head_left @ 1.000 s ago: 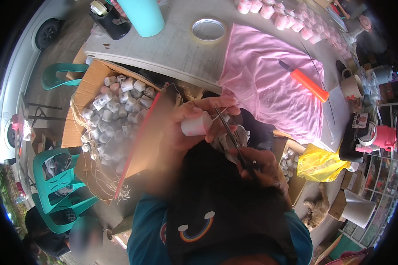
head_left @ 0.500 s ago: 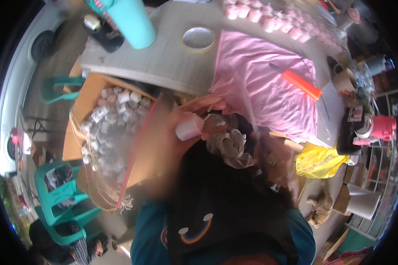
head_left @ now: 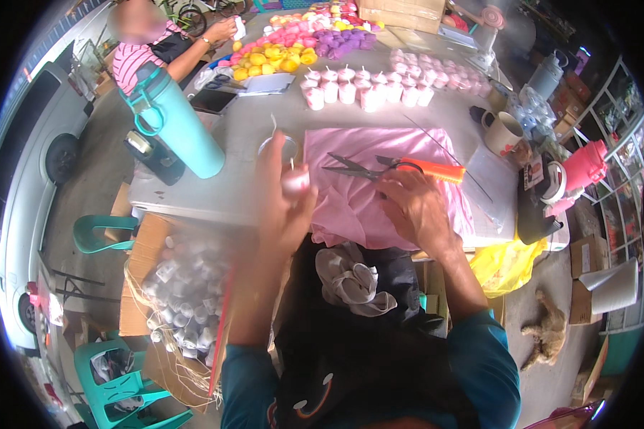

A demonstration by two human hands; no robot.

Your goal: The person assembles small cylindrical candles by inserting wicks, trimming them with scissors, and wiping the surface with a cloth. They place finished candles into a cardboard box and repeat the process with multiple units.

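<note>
Hands now up over pink cloth [head_left: 379, 154]

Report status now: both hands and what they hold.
Left hand holds a small pink candle cup, raised over the table edge. Right hand rests on orange-handled scissors on pink cloth. Nothing between.

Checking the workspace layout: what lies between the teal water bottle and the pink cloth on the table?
In the head view, the left hand, raised and holding a small pink candle.
</note>
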